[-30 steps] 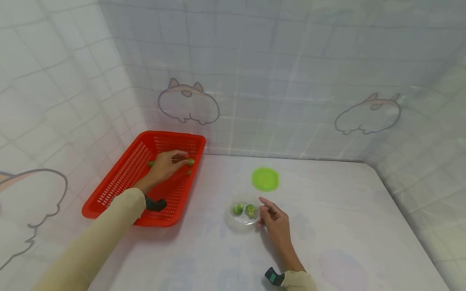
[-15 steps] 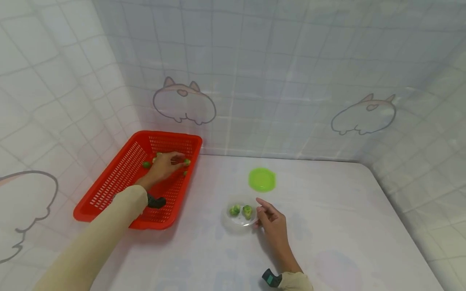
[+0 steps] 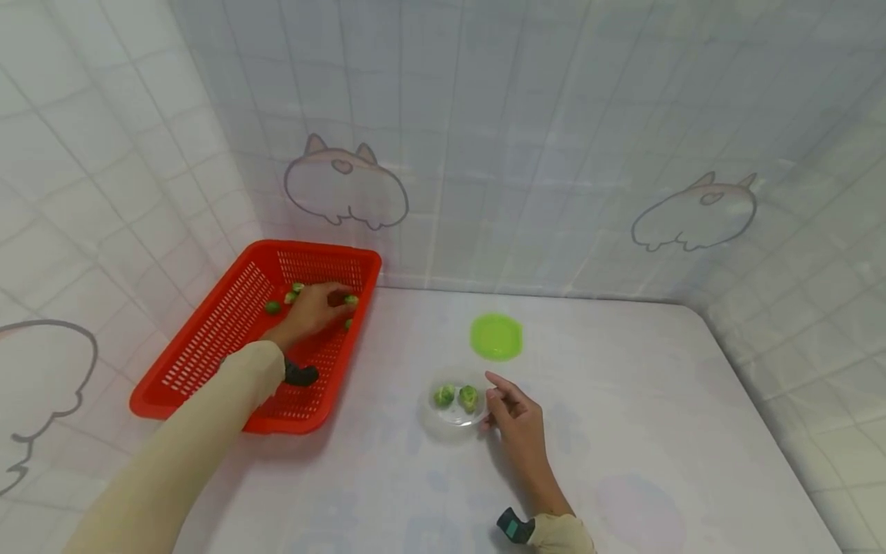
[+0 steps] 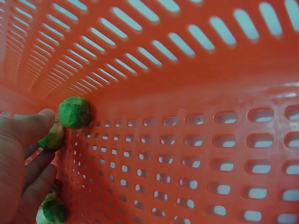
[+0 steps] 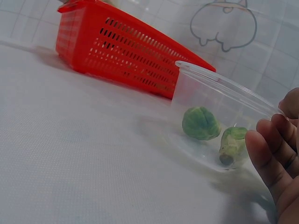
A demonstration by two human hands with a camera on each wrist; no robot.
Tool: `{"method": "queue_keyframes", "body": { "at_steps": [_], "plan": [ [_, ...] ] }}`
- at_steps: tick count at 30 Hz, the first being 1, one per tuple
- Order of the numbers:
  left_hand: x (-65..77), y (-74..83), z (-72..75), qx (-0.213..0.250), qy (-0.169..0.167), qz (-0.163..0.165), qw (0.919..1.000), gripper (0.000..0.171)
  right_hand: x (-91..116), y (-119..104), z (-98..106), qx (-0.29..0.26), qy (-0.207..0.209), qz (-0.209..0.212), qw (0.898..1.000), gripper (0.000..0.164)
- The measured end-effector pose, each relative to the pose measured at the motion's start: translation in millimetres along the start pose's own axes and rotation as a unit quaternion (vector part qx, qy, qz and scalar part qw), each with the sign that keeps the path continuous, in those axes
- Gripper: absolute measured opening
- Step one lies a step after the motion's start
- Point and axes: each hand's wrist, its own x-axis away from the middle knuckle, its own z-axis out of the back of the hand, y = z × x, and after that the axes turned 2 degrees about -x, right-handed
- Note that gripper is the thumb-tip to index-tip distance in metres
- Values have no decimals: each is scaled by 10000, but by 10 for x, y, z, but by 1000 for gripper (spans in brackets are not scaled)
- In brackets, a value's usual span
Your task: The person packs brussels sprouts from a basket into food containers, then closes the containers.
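My left hand (image 3: pixel 314 312) reaches down into the red plastic basket (image 3: pixel 148 400). Its thumb and fingers close around a Brussels sprout (image 4: pixel 53 139) near the basket's wall. Another Brussels sprout (image 4: pixel 74 112) sits just beyond the thumb tip, and a further one (image 4: pixel 55 211) shows below the fingers. On the table, my right hand (image 3: pixel 521 423) holds the rim of a clear plastic bowl (image 5: pixel 219 88) at its right side. Inside that bowl lie two sprouts, one round sprout (image 5: pixel 201 123) and one with its cut stem showing (image 5: pixel 232 144).
A bright green lid-like disc (image 3: pixel 496 336) lies behind the bowl. Several more sprouts (image 3: pixel 273 307) rest on the basket floor left of the hand. Patterned sheeting (image 3: pixel 484 154) rises behind the table (image 3: pixel 623 400) and along both sides.
The view shifts slightly. The left hand stays in the basket and barely moves, exposing more sprouts to its left. The right hand and the bowl keep their places.
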Motion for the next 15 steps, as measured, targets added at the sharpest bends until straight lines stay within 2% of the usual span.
{"method": "queue_keyframes", "body": {
  "at_steps": [5, 15],
  "plan": [
    [-44, -40, -24, -16, 53, -44, 10000, 44, 39, -125, -14, -60, -21, 81, 9999, 32],
    [-94, -67, -59, -51, 257, -209, 9994, 32, 9, -100, -2, -91, -59, 89, 9999, 33]
  ]
}}
